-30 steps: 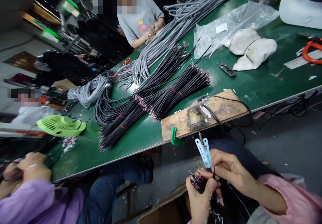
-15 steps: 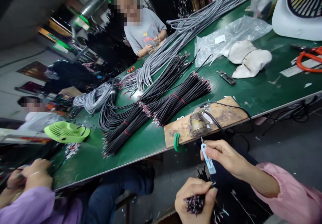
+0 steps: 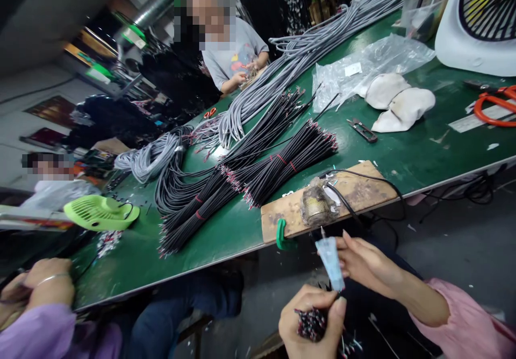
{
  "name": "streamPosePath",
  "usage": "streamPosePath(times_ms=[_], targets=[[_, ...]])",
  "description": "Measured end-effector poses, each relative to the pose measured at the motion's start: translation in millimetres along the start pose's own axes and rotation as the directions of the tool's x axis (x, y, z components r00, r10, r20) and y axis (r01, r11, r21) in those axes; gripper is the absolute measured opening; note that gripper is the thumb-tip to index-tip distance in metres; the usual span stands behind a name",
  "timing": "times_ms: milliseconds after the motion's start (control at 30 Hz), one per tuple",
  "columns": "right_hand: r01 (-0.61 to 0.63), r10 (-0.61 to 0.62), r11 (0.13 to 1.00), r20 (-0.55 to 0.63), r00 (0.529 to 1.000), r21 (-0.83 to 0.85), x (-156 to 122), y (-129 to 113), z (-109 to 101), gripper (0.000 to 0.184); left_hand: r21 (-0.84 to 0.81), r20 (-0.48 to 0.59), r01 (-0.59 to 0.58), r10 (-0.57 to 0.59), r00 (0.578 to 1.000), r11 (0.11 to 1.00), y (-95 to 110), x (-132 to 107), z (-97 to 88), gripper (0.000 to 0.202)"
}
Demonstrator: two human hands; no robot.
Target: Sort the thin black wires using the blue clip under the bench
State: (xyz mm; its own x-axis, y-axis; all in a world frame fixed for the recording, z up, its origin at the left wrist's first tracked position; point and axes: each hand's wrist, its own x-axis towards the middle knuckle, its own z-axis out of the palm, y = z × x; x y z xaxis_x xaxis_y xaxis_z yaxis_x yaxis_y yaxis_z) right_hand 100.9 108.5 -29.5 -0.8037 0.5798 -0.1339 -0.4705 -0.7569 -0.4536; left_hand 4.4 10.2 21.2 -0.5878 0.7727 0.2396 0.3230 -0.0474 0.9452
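Observation:
My left hand point(image 3: 310, 321) is closed round a bundle of thin black cables point(image 3: 311, 324), whose stripped ends with red and white wires stick out of the fist. Between its thumb and forefinger, one cable end points up at a light blue plastic clip point(image 3: 330, 262). The clip is smeared by motion into a fan shape, in line with the thin shaft of a small motor point(image 3: 316, 206). Beside the clip is my right hand point(image 3: 371, 262), fingers apart; its fingertips lie partly behind the blur, and I cannot tell whether they touch it.
The motor sits on a wooden board point(image 3: 363, 184) held to the green table point(image 3: 242, 235) by a green clamp point(image 3: 281, 234). Black cable bundles point(image 3: 278, 171), grey cables point(image 3: 258, 95), snips point(image 3: 363, 130), orange scissors point(image 3: 492, 106) and a white fan point(image 3: 475, 42) lie about. Co-workers sit left and opposite.
My right thumb and fingers have let go of the clip and spread beside it. The clip, sharp before, is now a wide blur. My left hand keeps its place.

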Motion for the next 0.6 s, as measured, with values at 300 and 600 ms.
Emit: streamPosePath(times_ms=[300, 600], targets=[[0.149, -0.277, 0.714, -0.081, 0.957, -0.684, -27.8, -11.4, -14.5, 0.024, 0.069, 0.076, 0.295, -0.3, 0.951, 0.953, -15.3, -20.3, -8.4, 0.031], [0.332, -0.323, 0.313, 0.229, 0.918, -0.89, -35.8, -12.2, 23.2, 0.015, -0.02, 0.06, 0.415, -0.413, 0.909, 0.91, -26.0, -29.2, 4.7, 0.027]])
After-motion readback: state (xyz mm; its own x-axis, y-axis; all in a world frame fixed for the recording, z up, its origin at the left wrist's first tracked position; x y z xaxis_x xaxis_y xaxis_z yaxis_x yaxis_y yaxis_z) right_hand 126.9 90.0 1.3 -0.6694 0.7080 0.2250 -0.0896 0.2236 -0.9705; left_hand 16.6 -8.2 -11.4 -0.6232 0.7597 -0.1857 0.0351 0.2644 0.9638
